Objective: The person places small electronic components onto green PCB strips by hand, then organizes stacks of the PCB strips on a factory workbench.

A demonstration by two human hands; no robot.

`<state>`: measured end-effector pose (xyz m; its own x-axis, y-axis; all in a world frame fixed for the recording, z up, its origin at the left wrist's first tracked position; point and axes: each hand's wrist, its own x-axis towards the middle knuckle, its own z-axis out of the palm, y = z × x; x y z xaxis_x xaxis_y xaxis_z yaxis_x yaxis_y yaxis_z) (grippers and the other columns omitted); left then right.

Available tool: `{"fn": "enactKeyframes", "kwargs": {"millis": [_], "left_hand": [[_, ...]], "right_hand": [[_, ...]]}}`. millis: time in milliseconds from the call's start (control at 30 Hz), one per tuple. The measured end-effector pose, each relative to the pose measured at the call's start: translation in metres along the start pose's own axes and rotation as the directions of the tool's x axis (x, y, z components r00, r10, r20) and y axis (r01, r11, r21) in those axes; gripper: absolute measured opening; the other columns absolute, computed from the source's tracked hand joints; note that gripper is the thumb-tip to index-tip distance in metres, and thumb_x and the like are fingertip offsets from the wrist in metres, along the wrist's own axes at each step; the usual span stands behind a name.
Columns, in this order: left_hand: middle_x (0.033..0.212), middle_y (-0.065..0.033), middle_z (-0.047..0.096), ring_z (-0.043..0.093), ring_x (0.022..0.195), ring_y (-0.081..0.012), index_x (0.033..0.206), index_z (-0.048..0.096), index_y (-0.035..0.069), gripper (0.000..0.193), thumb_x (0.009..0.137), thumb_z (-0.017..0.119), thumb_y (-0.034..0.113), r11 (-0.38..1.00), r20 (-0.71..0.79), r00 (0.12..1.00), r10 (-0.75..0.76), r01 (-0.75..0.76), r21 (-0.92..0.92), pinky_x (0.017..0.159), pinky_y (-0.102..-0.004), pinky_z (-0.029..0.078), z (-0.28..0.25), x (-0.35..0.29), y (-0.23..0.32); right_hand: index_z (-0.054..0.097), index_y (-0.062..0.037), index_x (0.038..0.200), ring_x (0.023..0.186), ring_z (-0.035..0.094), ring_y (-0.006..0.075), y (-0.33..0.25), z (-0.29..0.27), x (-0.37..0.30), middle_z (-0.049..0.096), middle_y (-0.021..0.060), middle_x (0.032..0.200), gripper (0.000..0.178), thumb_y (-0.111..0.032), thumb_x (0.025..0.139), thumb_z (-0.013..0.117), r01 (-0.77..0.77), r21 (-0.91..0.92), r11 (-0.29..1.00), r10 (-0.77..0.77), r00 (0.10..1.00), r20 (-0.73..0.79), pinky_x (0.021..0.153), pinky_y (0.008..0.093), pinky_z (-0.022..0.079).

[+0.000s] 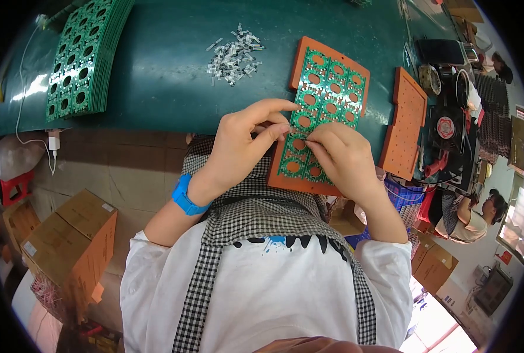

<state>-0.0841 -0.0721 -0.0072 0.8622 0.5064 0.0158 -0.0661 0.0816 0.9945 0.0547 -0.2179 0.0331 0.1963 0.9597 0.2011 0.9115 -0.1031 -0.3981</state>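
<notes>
A green circuit board panel (330,88) with rows of round holes lies on an orange-brown tray (305,50) in front of me. My left hand (242,141), with a blue band at the wrist, is at the panel's left edge. Its index finger reaches onto the board while the thumb presses toward the curled fingers; anything between them is too small to make out. My right hand (347,157) rests over the panel's lower middle, thumb and index pinched at its surface. Whatever that pinch holds is hidden. A loose pile of small clear-and-dark parts (233,57) lies beyond my left hand.
Tall stacks of green panels (85,59) stand at the far left of the green table (162,70). A second orange-brown tray (404,126) lies to the right, near a small fan (445,126). Cardboard boxes (67,235) sit on the floor at left. Another person (471,217) works at far right.
</notes>
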Motion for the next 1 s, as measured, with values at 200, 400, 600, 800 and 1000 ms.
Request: {"fn": "enactKeyframes", "kwargs": {"millis": [200,400,600,800,1000], "left_hand": [[0.087,-0.0067,0.068,0.062,0.075,-0.0095,0.117,0.059,0.001,0.029,0.089,0.059,0.001,0.991,0.067,0.994,-0.081,0.088,-0.105,0.070,-0.0237,0.052,0.005,-0.005,0.005],[0.090,-0.0075,0.068,0.061,0.077,-0.0092,0.119,0.058,0.001,0.030,0.089,0.059,0.001,0.963,0.154,0.980,-0.124,0.156,-0.220,0.070,-0.0238,0.052,0.009,-0.008,0.006],[0.089,-0.0070,0.068,0.062,0.079,-0.0093,0.112,0.062,0.000,0.025,0.088,0.060,0.000,0.990,0.100,0.994,-0.051,0.064,-0.126,0.071,-0.0246,0.052,0.009,-0.009,0.005],[0.090,-0.0063,0.068,0.064,0.084,-0.0105,0.105,0.067,-0.002,0.019,0.086,0.063,-0.001,0.987,-0.081,0.996,-0.048,0.035,-0.157,0.076,-0.0236,0.053,-0.010,0.009,-0.007],[0.091,-0.0066,0.067,0.064,0.083,-0.0118,0.102,0.068,-0.003,0.018,0.083,0.065,-0.002,0.982,-0.052,0.995,-0.088,0.078,-0.173,0.075,-0.0230,0.053,-0.013,0.009,-0.008]], "right_hand": [[0.064,-0.0049,0.090,0.073,0.062,0.0251,-0.003,0.003,-0.002,0.061,0.0079,0.089,0.017,-0.004,0.074,0.069,0.082,-0.112,0.990,-0.088,0.995,-0.046,0.062,0.0342,0.051],[0.066,-0.0010,0.092,0.076,0.064,0.0170,-0.016,-0.005,0.002,0.063,0.0086,0.091,0.018,-0.003,0.076,0.073,-0.222,0.433,0.874,0.250,0.968,-0.006,0.061,0.0269,0.052],[0.064,0.0003,0.091,0.077,0.064,0.0181,-0.012,-0.011,-0.003,0.064,0.0098,0.089,0.013,-0.002,0.080,0.069,-0.249,0.571,0.782,0.281,0.959,0.033,0.064,0.0280,0.052],[0.058,-0.0001,0.087,0.086,0.058,0.0316,-0.016,-0.002,-0.014,0.058,0.0127,0.088,0.010,0.000,0.079,0.064,-0.180,0.345,0.921,0.135,0.979,0.150,0.075,0.0380,0.047],[0.056,0.0000,0.088,0.087,0.055,0.0315,-0.016,-0.004,-0.011,0.054,0.0126,0.091,0.012,0.002,0.078,0.062,-0.151,0.243,0.958,0.117,0.982,0.151,0.075,0.0387,0.046]]}}
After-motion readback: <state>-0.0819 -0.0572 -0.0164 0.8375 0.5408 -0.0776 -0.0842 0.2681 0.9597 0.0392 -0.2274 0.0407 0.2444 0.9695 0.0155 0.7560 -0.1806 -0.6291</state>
